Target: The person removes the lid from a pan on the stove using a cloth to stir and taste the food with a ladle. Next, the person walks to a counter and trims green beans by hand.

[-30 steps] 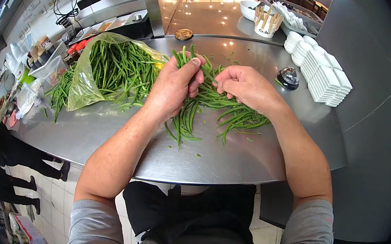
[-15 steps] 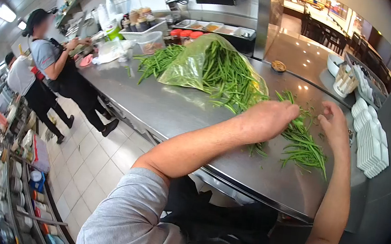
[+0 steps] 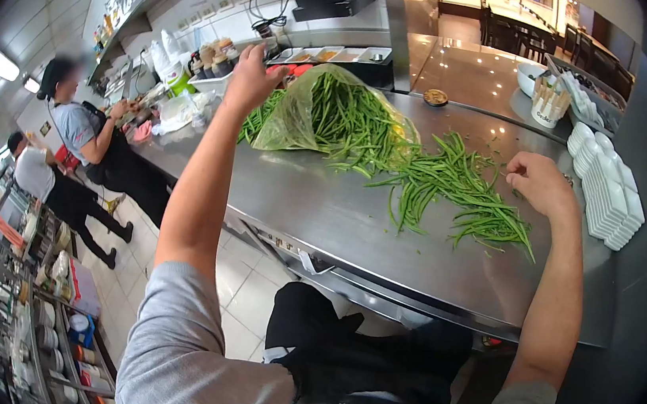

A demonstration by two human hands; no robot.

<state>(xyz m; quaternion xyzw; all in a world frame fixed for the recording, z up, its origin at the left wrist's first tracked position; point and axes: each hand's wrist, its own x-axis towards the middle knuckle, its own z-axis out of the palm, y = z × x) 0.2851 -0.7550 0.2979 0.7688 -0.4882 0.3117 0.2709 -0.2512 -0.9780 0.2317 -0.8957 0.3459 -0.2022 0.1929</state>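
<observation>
Green beans (image 3: 453, 181) lie in a loose heap on the steel counter (image 3: 293, 190), in front of me. They spill out of a clear yellowish plastic bag (image 3: 289, 122), which is still full of beans. My left hand (image 3: 251, 82) is raised at the far left side of the bag, thumb and fingers apart, with nothing visible in it. More beans (image 3: 257, 119) show beside the bag, below that hand. At the right end of the heap is my right hand (image 3: 545, 183), its fingers curled together; whatever they may pinch is too small to make out.
Stacked white dishes (image 3: 608, 190) stand at the right, near a cup of wrapped sticks (image 3: 548, 104). A small round dish (image 3: 435, 97) sits behind the beans. Sauce bottles (image 3: 216, 58) line the back left. Two people, one a co-worker in a black apron (image 3: 125, 155), stand at the left.
My left hand has swung from the bean heap leftward and up past the bag. My right hand stays beside the heap, its fingers now more curled. The view has shifted slightly.
</observation>
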